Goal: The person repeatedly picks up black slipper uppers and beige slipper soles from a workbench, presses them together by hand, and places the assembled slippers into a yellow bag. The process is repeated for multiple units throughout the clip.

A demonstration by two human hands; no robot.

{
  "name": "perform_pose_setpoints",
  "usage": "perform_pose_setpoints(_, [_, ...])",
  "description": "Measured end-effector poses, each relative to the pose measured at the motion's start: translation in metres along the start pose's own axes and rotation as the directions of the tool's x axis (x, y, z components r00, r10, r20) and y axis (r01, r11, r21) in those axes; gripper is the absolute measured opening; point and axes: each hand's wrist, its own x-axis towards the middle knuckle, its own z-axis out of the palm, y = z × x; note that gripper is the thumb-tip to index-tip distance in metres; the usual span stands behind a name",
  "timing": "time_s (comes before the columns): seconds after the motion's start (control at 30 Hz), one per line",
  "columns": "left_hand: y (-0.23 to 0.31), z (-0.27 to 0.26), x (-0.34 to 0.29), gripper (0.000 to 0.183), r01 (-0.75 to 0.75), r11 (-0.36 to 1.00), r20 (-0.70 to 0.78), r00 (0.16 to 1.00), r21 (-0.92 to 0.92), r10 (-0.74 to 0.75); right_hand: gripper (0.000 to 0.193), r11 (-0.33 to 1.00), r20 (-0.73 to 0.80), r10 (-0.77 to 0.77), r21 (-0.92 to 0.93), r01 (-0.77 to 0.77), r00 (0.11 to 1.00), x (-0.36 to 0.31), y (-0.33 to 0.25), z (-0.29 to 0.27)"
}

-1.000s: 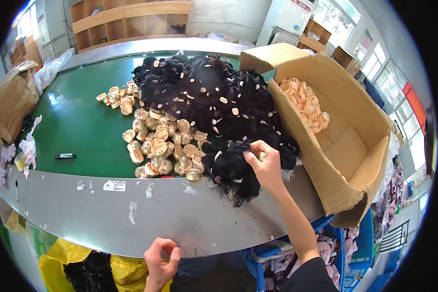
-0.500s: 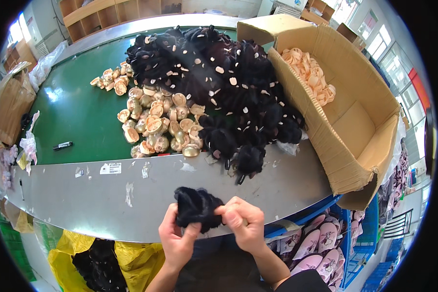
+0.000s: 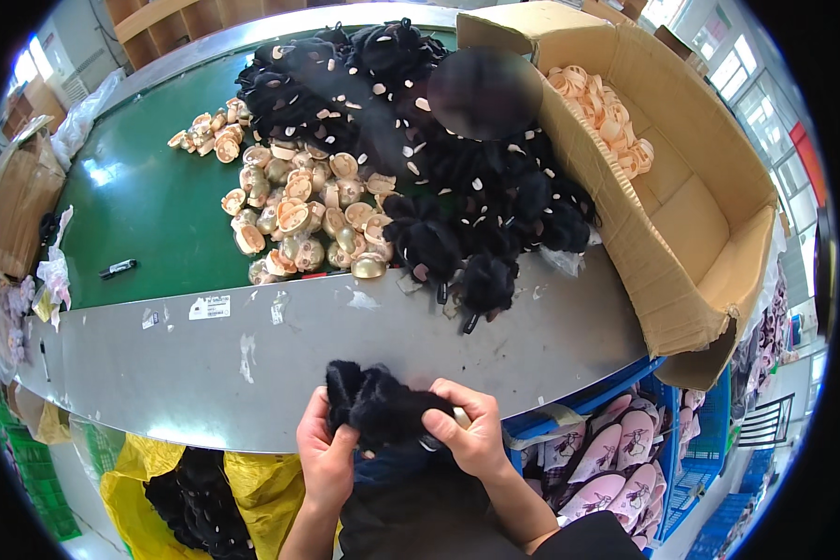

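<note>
Just over the near metal edge of the table, I hold a black furry plush piece (image 3: pixel 378 411) between my two hands. My left hand (image 3: pixel 327 457) grips its left end, thumb in front. The thumb and fingers of my right hand (image 3: pixel 471 431) pinch its right end, where a small pale bit (image 3: pixel 461 417) shows by the fingers. Beyond my hands lies a large heap of black plush pieces (image 3: pixel 364 121) with small pale ovals scattered on it. Left of this heap are gold and peach doll-face shells (image 3: pixel 294 215), some turned hollow side up.
A large cardboard box (image 3: pixel 663 299) with peach plastic pieces (image 3: pixel 597 107) stands at the right. Below it, pink slippers (image 3: pixel 616 467) fill a blue crate (image 3: pixel 691 495). A yellow bag (image 3: pixel 126 495) holding black plush hangs at lower left. A black marker (image 3: pixel 119 269) lies on the green surface.
The plush piece has been turned and stretched sideways between my hands. My right hand's grip has shifted, and a pale bit now shows beside it. The view has tilted slightly.
</note>
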Motion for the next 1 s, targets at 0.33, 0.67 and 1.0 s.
perform_pose_setpoints(0.33, [0.016, 0.004, 0.003, 0.074, -0.641, 0.124, 0.507, 0.697, 0.757, 0.507, 0.027, 0.922, 0.036, -0.244, -0.302, 0.243, 0.969, 0.009, -0.023, 0.005])
perform_pose_setpoints(0.67, [-0.003, -0.003, -0.005, 0.036, -0.495, 0.774, 0.209, 0.869, 0.395, 0.449, 0.053, 0.839, 0.223, -0.336, -0.37, 0.398, 0.915, 0.004, -0.03, 0.01])
perform_pose_setpoints(1.0, [0.01, 0.001, -0.015, 0.039, 0.122, 0.958, 0.099, 0.99, -0.26, -0.099, 0.024, 0.968, 0.221, -0.127, -0.186, 0.17, 0.967, 0.007, -0.025, 0.014])
